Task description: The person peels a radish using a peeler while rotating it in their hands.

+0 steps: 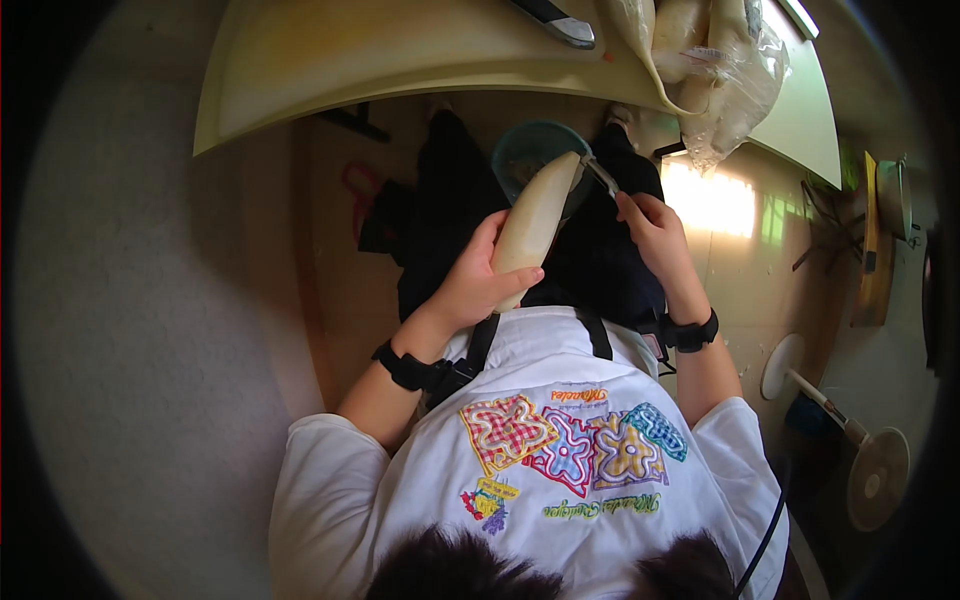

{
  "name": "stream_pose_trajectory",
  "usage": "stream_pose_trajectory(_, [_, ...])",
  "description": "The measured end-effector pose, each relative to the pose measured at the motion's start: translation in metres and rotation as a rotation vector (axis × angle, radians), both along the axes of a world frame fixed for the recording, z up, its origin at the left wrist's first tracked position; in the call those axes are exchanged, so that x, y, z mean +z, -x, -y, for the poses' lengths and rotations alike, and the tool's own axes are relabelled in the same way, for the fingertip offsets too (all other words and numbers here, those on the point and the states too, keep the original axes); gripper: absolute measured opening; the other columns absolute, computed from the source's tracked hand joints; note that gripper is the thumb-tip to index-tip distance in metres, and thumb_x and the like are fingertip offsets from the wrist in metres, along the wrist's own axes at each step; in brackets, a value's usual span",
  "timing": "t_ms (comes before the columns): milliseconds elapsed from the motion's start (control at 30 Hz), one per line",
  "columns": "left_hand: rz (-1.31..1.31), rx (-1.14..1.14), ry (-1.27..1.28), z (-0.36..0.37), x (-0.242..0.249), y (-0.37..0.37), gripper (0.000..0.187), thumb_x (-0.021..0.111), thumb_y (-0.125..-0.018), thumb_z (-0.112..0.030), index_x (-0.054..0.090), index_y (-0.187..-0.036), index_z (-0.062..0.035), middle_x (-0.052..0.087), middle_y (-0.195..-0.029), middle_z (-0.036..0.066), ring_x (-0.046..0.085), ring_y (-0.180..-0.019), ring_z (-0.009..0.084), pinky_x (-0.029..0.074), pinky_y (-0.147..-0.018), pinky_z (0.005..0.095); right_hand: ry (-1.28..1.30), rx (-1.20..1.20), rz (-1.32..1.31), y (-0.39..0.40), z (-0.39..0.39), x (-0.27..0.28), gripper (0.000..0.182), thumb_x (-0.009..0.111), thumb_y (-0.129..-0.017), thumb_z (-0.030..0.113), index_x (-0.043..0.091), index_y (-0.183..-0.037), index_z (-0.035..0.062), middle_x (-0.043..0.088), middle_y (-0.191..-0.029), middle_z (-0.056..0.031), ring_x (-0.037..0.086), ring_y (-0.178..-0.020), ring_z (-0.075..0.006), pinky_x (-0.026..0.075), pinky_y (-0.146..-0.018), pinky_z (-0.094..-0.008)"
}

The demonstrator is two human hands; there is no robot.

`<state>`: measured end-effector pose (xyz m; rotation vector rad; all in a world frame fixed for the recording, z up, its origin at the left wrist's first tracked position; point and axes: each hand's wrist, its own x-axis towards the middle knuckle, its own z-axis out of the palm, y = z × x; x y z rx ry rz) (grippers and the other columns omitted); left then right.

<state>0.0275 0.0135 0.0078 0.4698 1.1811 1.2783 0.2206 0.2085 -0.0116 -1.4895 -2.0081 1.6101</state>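
Observation:
My left hand (478, 285) grips a long pale peeled root, likely a white radish (535, 218), holding it angled up and away from my body. My right hand (650, 225) holds a peeler (600, 176) whose metal head touches the far tip of the radish. Under the radish's tip, between my knees, sits a teal bowl (520, 150) with scraps inside. Both wrists wear black bands.
A cream table (330, 60) curves across the top, with a knife (560, 20) on it and a clear plastic bag of more pale roots (710, 70) at its right edge. A standing fan (870, 460) lies on the floor at right.

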Motion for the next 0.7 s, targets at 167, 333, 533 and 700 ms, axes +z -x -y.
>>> stream_pose_trajectory(167, [-0.023, -0.014, 0.013, 0.003, -0.007, 0.0, 0.073, 0.072, -0.088, -0.008, 0.029, -0.147, -0.0023, 0.058, -0.111, 0.009, 0.063, -0.088, 0.0133, 0.056, -0.062, 0.0277, -0.027, -0.028, -0.046, 0.003, 0.005, 0.006, 0.035, 0.068, -0.096, 0.032, 0.068, -0.084, -0.0013, 0.056, -0.068, 0.0007, 0.046, -0.064, -0.0071, 0.037, -0.058, -0.026])
stream_pose_trajectory(333, [0.0, -0.011, 0.025, 0.002, -0.007, -0.001, 0.071, 0.07, -0.09, -0.009, 0.029, -0.148, -0.0031, 0.058, -0.112, 0.009, 0.063, -0.089, 0.0144, 0.056, -0.062, 0.0282, 0.111, -0.054, -0.18, 0.003, 0.01, 0.015, 0.03, 0.067, -0.097, 0.03, 0.07, -0.092, 0.0004, 0.057, -0.072, 0.0039, 0.044, -0.063, -0.0041, 0.033, -0.055, -0.0228])
stream_pose_trajectory(533, [0.041, -0.021, 0.024, 0.001, -0.01, -0.001, 0.07, 0.068, -0.092, -0.01, 0.028, -0.149, -0.0039, 0.057, -0.115, 0.01, 0.064, -0.09, 0.0151, 0.056, -0.062, 0.0286, 0.174, 0.077, -0.272, 0.007, 0.027, 0.018, 0.024, 0.066, -0.097, 0.022, 0.069, -0.1, -0.0018, 0.061, -0.076, 0.0019, 0.048, -0.068, -0.0036, 0.037, -0.058, -0.0217])
stream_pose_trajectory(700, [0.029, 0.019, 0.025, 0.001, -0.009, -0.003, 0.069, 0.069, -0.092, -0.011, 0.029, -0.148, -0.004, 0.057, -0.114, 0.01, 0.064, -0.09, 0.0154, 0.058, -0.061, 0.029, 0.096, 0.202, -0.239, 0.015, 0.045, 0.033, 0.022, 0.067, -0.095, 0.018, 0.068, -0.103, -0.0023, 0.061, -0.075, -0.0005, 0.048, -0.067, -0.0037, 0.038, -0.058, -0.0223])
